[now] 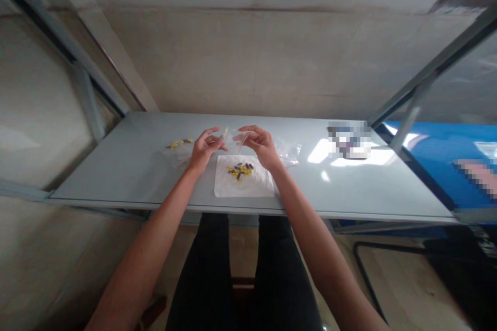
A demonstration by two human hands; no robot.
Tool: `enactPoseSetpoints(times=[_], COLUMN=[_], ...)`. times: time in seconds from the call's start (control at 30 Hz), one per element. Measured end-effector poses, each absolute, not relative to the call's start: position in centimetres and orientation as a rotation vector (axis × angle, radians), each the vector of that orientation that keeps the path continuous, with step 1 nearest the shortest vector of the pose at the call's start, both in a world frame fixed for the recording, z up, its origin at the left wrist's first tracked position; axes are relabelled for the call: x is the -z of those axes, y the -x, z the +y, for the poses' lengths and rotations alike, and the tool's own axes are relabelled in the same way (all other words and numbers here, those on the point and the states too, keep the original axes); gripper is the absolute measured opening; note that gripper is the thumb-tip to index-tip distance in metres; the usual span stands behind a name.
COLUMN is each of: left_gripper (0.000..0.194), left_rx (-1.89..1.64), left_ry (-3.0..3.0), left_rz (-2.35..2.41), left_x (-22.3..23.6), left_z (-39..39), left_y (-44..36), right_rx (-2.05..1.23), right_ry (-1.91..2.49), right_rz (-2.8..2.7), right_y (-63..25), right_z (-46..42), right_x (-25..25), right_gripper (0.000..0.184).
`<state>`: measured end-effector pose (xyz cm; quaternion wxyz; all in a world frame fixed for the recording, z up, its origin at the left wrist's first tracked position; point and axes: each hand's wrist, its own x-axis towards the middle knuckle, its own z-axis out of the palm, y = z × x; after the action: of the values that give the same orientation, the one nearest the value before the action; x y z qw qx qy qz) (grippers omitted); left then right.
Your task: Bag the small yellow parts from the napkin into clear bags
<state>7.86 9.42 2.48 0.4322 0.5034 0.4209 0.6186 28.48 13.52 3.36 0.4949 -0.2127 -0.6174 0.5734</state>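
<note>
A small clear plastic bag (236, 139) is held up between my two hands above the table. My left hand (205, 149) pinches its left side, where a small yellowish bit shows by the fingertips. On the opposite side, my right hand (261, 146) has its thumb and fingers closed on the bag. Just below them, a white sheet (225, 189) lies flat, bearing a heap of small yellow and dark brown pieces (239, 170). They are too small to identify. Left of my left hand, more clear bags (182, 154) lie beside similar yellow and dark pieces (179, 143).
Several clear plastic bags (288, 152) lie right of my right hand. A pixelated object (351, 139) sits at the table's back right. The grey table (116, 170) stands within a metal frame (421, 88) against a wall. A blue surface (427, 150) adjoins on the right.
</note>
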Motion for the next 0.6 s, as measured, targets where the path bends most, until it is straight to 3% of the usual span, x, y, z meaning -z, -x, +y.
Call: enactPoseSetpoints(times=[0.37, 0.6], left_gripper=[0.044, 0.040], left_rx=[-1.571, -1.534], left_ry=[-1.128, -1.140], left_rz=[1.112, 1.107], left_x=[-1.6, -1.9], left_z=[9.0, 8.8], left_y=[-7.8, -7.8], right_rx=[-1.529, -1.408], right_ry=[0.733, 0.719], right_rz=[-1.676, -1.797], right_y=[-30.6, -30.4], right_z=[13.2, 13.8], right_x=[-3.3, -1.9], right_gripper=[0.040, 0.023])
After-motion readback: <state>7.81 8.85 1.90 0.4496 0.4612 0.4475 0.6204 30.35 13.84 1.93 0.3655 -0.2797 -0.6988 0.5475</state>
